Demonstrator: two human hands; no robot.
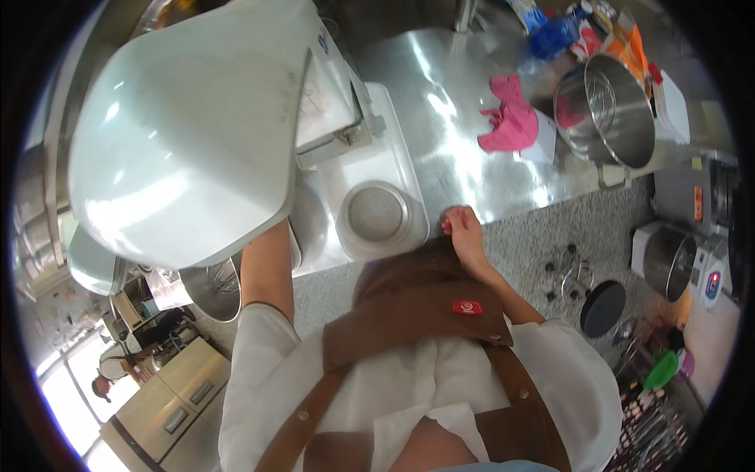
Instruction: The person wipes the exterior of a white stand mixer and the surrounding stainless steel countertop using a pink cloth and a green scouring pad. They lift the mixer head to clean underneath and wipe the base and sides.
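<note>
The white head of a stand mixer (189,141) fills the upper left of the view. My left forearm reaches up beneath it, and the hand itself is hidden behind the mixer head. Beside the mixer's white base (392,118), with its round metal bowl seat (377,211), is my right hand (463,227). Its fingers are curled at the front edge of the steel worktop (439,153); whether they hold anything is unclear. Farther right on the worktop lies a crumpled pink cloth (512,118) over a white flat item (542,141).
A steel bowl with a whisk (631,112) stands at the worktop's right, near a blue bottle (554,38) and packets. Another mixer bowl with a whisk (215,289) is at the left. A round black stool seat (603,308) is at the right. Another person (115,369) is far off at lower left.
</note>
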